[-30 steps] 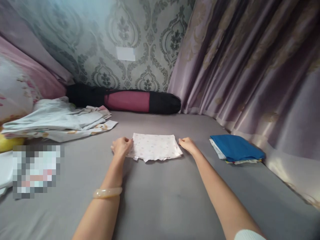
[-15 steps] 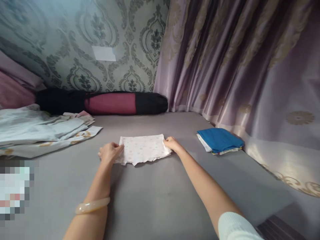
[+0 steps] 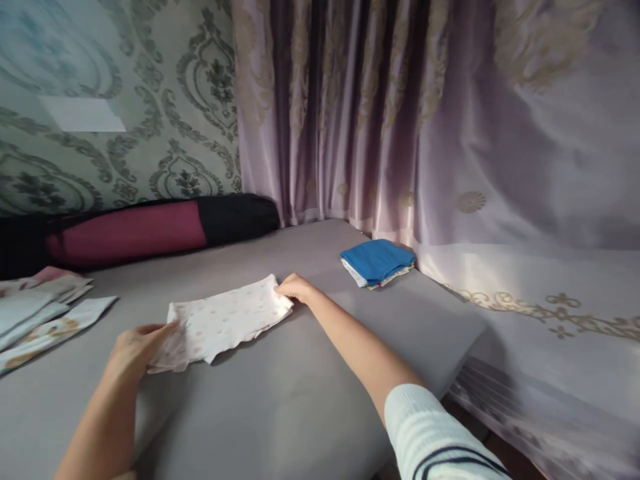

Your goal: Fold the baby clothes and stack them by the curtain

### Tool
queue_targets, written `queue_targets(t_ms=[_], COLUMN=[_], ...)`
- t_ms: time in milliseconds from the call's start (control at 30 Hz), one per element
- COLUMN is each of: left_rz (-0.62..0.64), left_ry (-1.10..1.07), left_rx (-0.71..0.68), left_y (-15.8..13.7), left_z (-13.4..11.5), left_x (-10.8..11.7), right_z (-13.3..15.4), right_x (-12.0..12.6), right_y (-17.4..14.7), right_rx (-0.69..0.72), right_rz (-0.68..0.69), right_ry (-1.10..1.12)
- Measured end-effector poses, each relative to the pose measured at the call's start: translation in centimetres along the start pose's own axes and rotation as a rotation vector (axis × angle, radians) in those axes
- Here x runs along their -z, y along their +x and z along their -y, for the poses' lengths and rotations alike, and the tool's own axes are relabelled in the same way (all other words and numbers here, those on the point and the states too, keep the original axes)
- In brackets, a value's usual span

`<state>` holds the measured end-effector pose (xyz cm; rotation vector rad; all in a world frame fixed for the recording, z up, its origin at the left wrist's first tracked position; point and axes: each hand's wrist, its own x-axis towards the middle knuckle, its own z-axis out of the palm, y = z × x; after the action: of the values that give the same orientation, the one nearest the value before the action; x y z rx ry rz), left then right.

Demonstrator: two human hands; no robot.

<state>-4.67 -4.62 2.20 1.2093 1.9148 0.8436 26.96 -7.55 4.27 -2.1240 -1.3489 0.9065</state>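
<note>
The bed (image 3: 280, 420) gives a broad, flat base, and a hold on the cloth works best kept low over it. The bag (image 3: 130, 233) lies along the far side and the loose clothes (image 3: 45, 313) at the far left, both apart from the work. The cloth (image 3: 225, 317), white with faint spots, is in the middle, slightly left, spanning the two grips; whether it is lifted off the bed, I cannot tell. To its right, near the curtain (image 3: 350, 120), sits the pile (image 3: 377, 260), blue on top.

The left grip (image 3: 137, 347) is clamped on the cloth's left end, the right grip (image 3: 297, 288) on its right end, farther away. Even tension seems wise: too much pull could skew the layers, too little could let the middle sag. The near edge is wavy, so it probably wants the gentlest handling.
</note>
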Motion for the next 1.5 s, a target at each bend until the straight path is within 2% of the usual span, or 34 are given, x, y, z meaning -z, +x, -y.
queue_targets(t_ms=[100, 233, 433, 500, 667, 967, 1133, 1267, 1500], left_rz=[-0.018, 0.034, 0.059, 0.104, 0.286, 0.438, 0.521, 0.563, 0.653], left_ry=[0.087, 0.129, 0.019, -0.004, -0.175, -0.327, -0.418, -0.487, -0.566], left_rx=[-0.042, -0.139, -0.160, -0.143, -0.257, -0.286, -0.339, -0.314, -0.252], left_y=[-0.8, -2.0, -4.8, -6.0, -8.9, -13.0, -14.8, -15.9, -16.3], left_z=[-1.2, -3.6, -8.8, -10.4, -13.6, -18.4, -20.3, -21.7, -22.6], left_x=[0.3, 0.3, -1.9, -3.2, -7.6, -15.4, -19.0, -21.8, -26.8], right_z=[0.3, 0.6, -0.7, -1.6, -3.7, -6.9, -8.7, -10.1, -11.6], right_x=[0.3, 1.4, 6.2, 8.4, 14.5, 23.4, 27.0, 29.5, 31.5], right_y=[-0.5, -1.6, -2.7, -2.8, -2.6, -2.8, -2.0, -0.8, -0.1], right_rx=[0.000, 0.014, 0.040, 0.040, 0.015, -0.099, -0.192, -0.261, -0.291], right_rz=[0.007, -0.005, -0.048, -0.084, -0.190, -0.370, -0.434, -0.476, -0.607], right_ry=[0.061, 0.130, 0.172, 0.159, 0.090, -0.105, -0.226, -0.280, -0.334])
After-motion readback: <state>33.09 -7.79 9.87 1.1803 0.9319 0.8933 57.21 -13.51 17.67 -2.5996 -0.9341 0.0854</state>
